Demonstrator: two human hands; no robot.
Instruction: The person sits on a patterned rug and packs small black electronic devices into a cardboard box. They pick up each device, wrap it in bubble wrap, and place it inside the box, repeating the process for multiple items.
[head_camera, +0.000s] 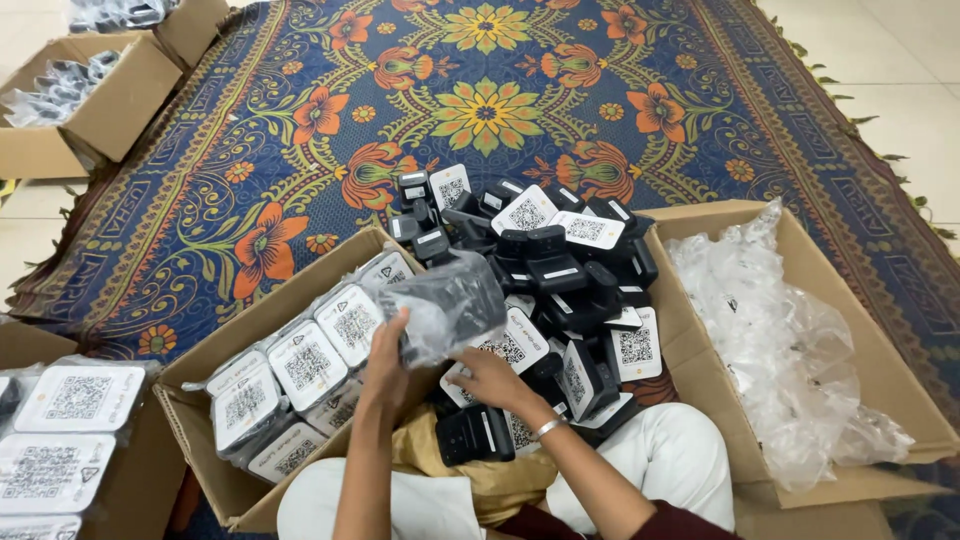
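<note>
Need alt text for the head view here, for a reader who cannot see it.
Seen from above, a seated person's left hand holds a black device in a clear plastic bag while the right hand rests on a pile of black devices. Cardboard boxes flank them on a floral rug: bagged devices left, empty bags right.

I see my left hand (385, 360) gripping a black plastic device (450, 305) sheathed in glossy, crinkled clear film. The loose devices (560, 270) look matt black plastic with smooth white paper labels. The boxes (890, 400) are rough brown cardboard; the rug (480, 110) is woven cloth.
</note>
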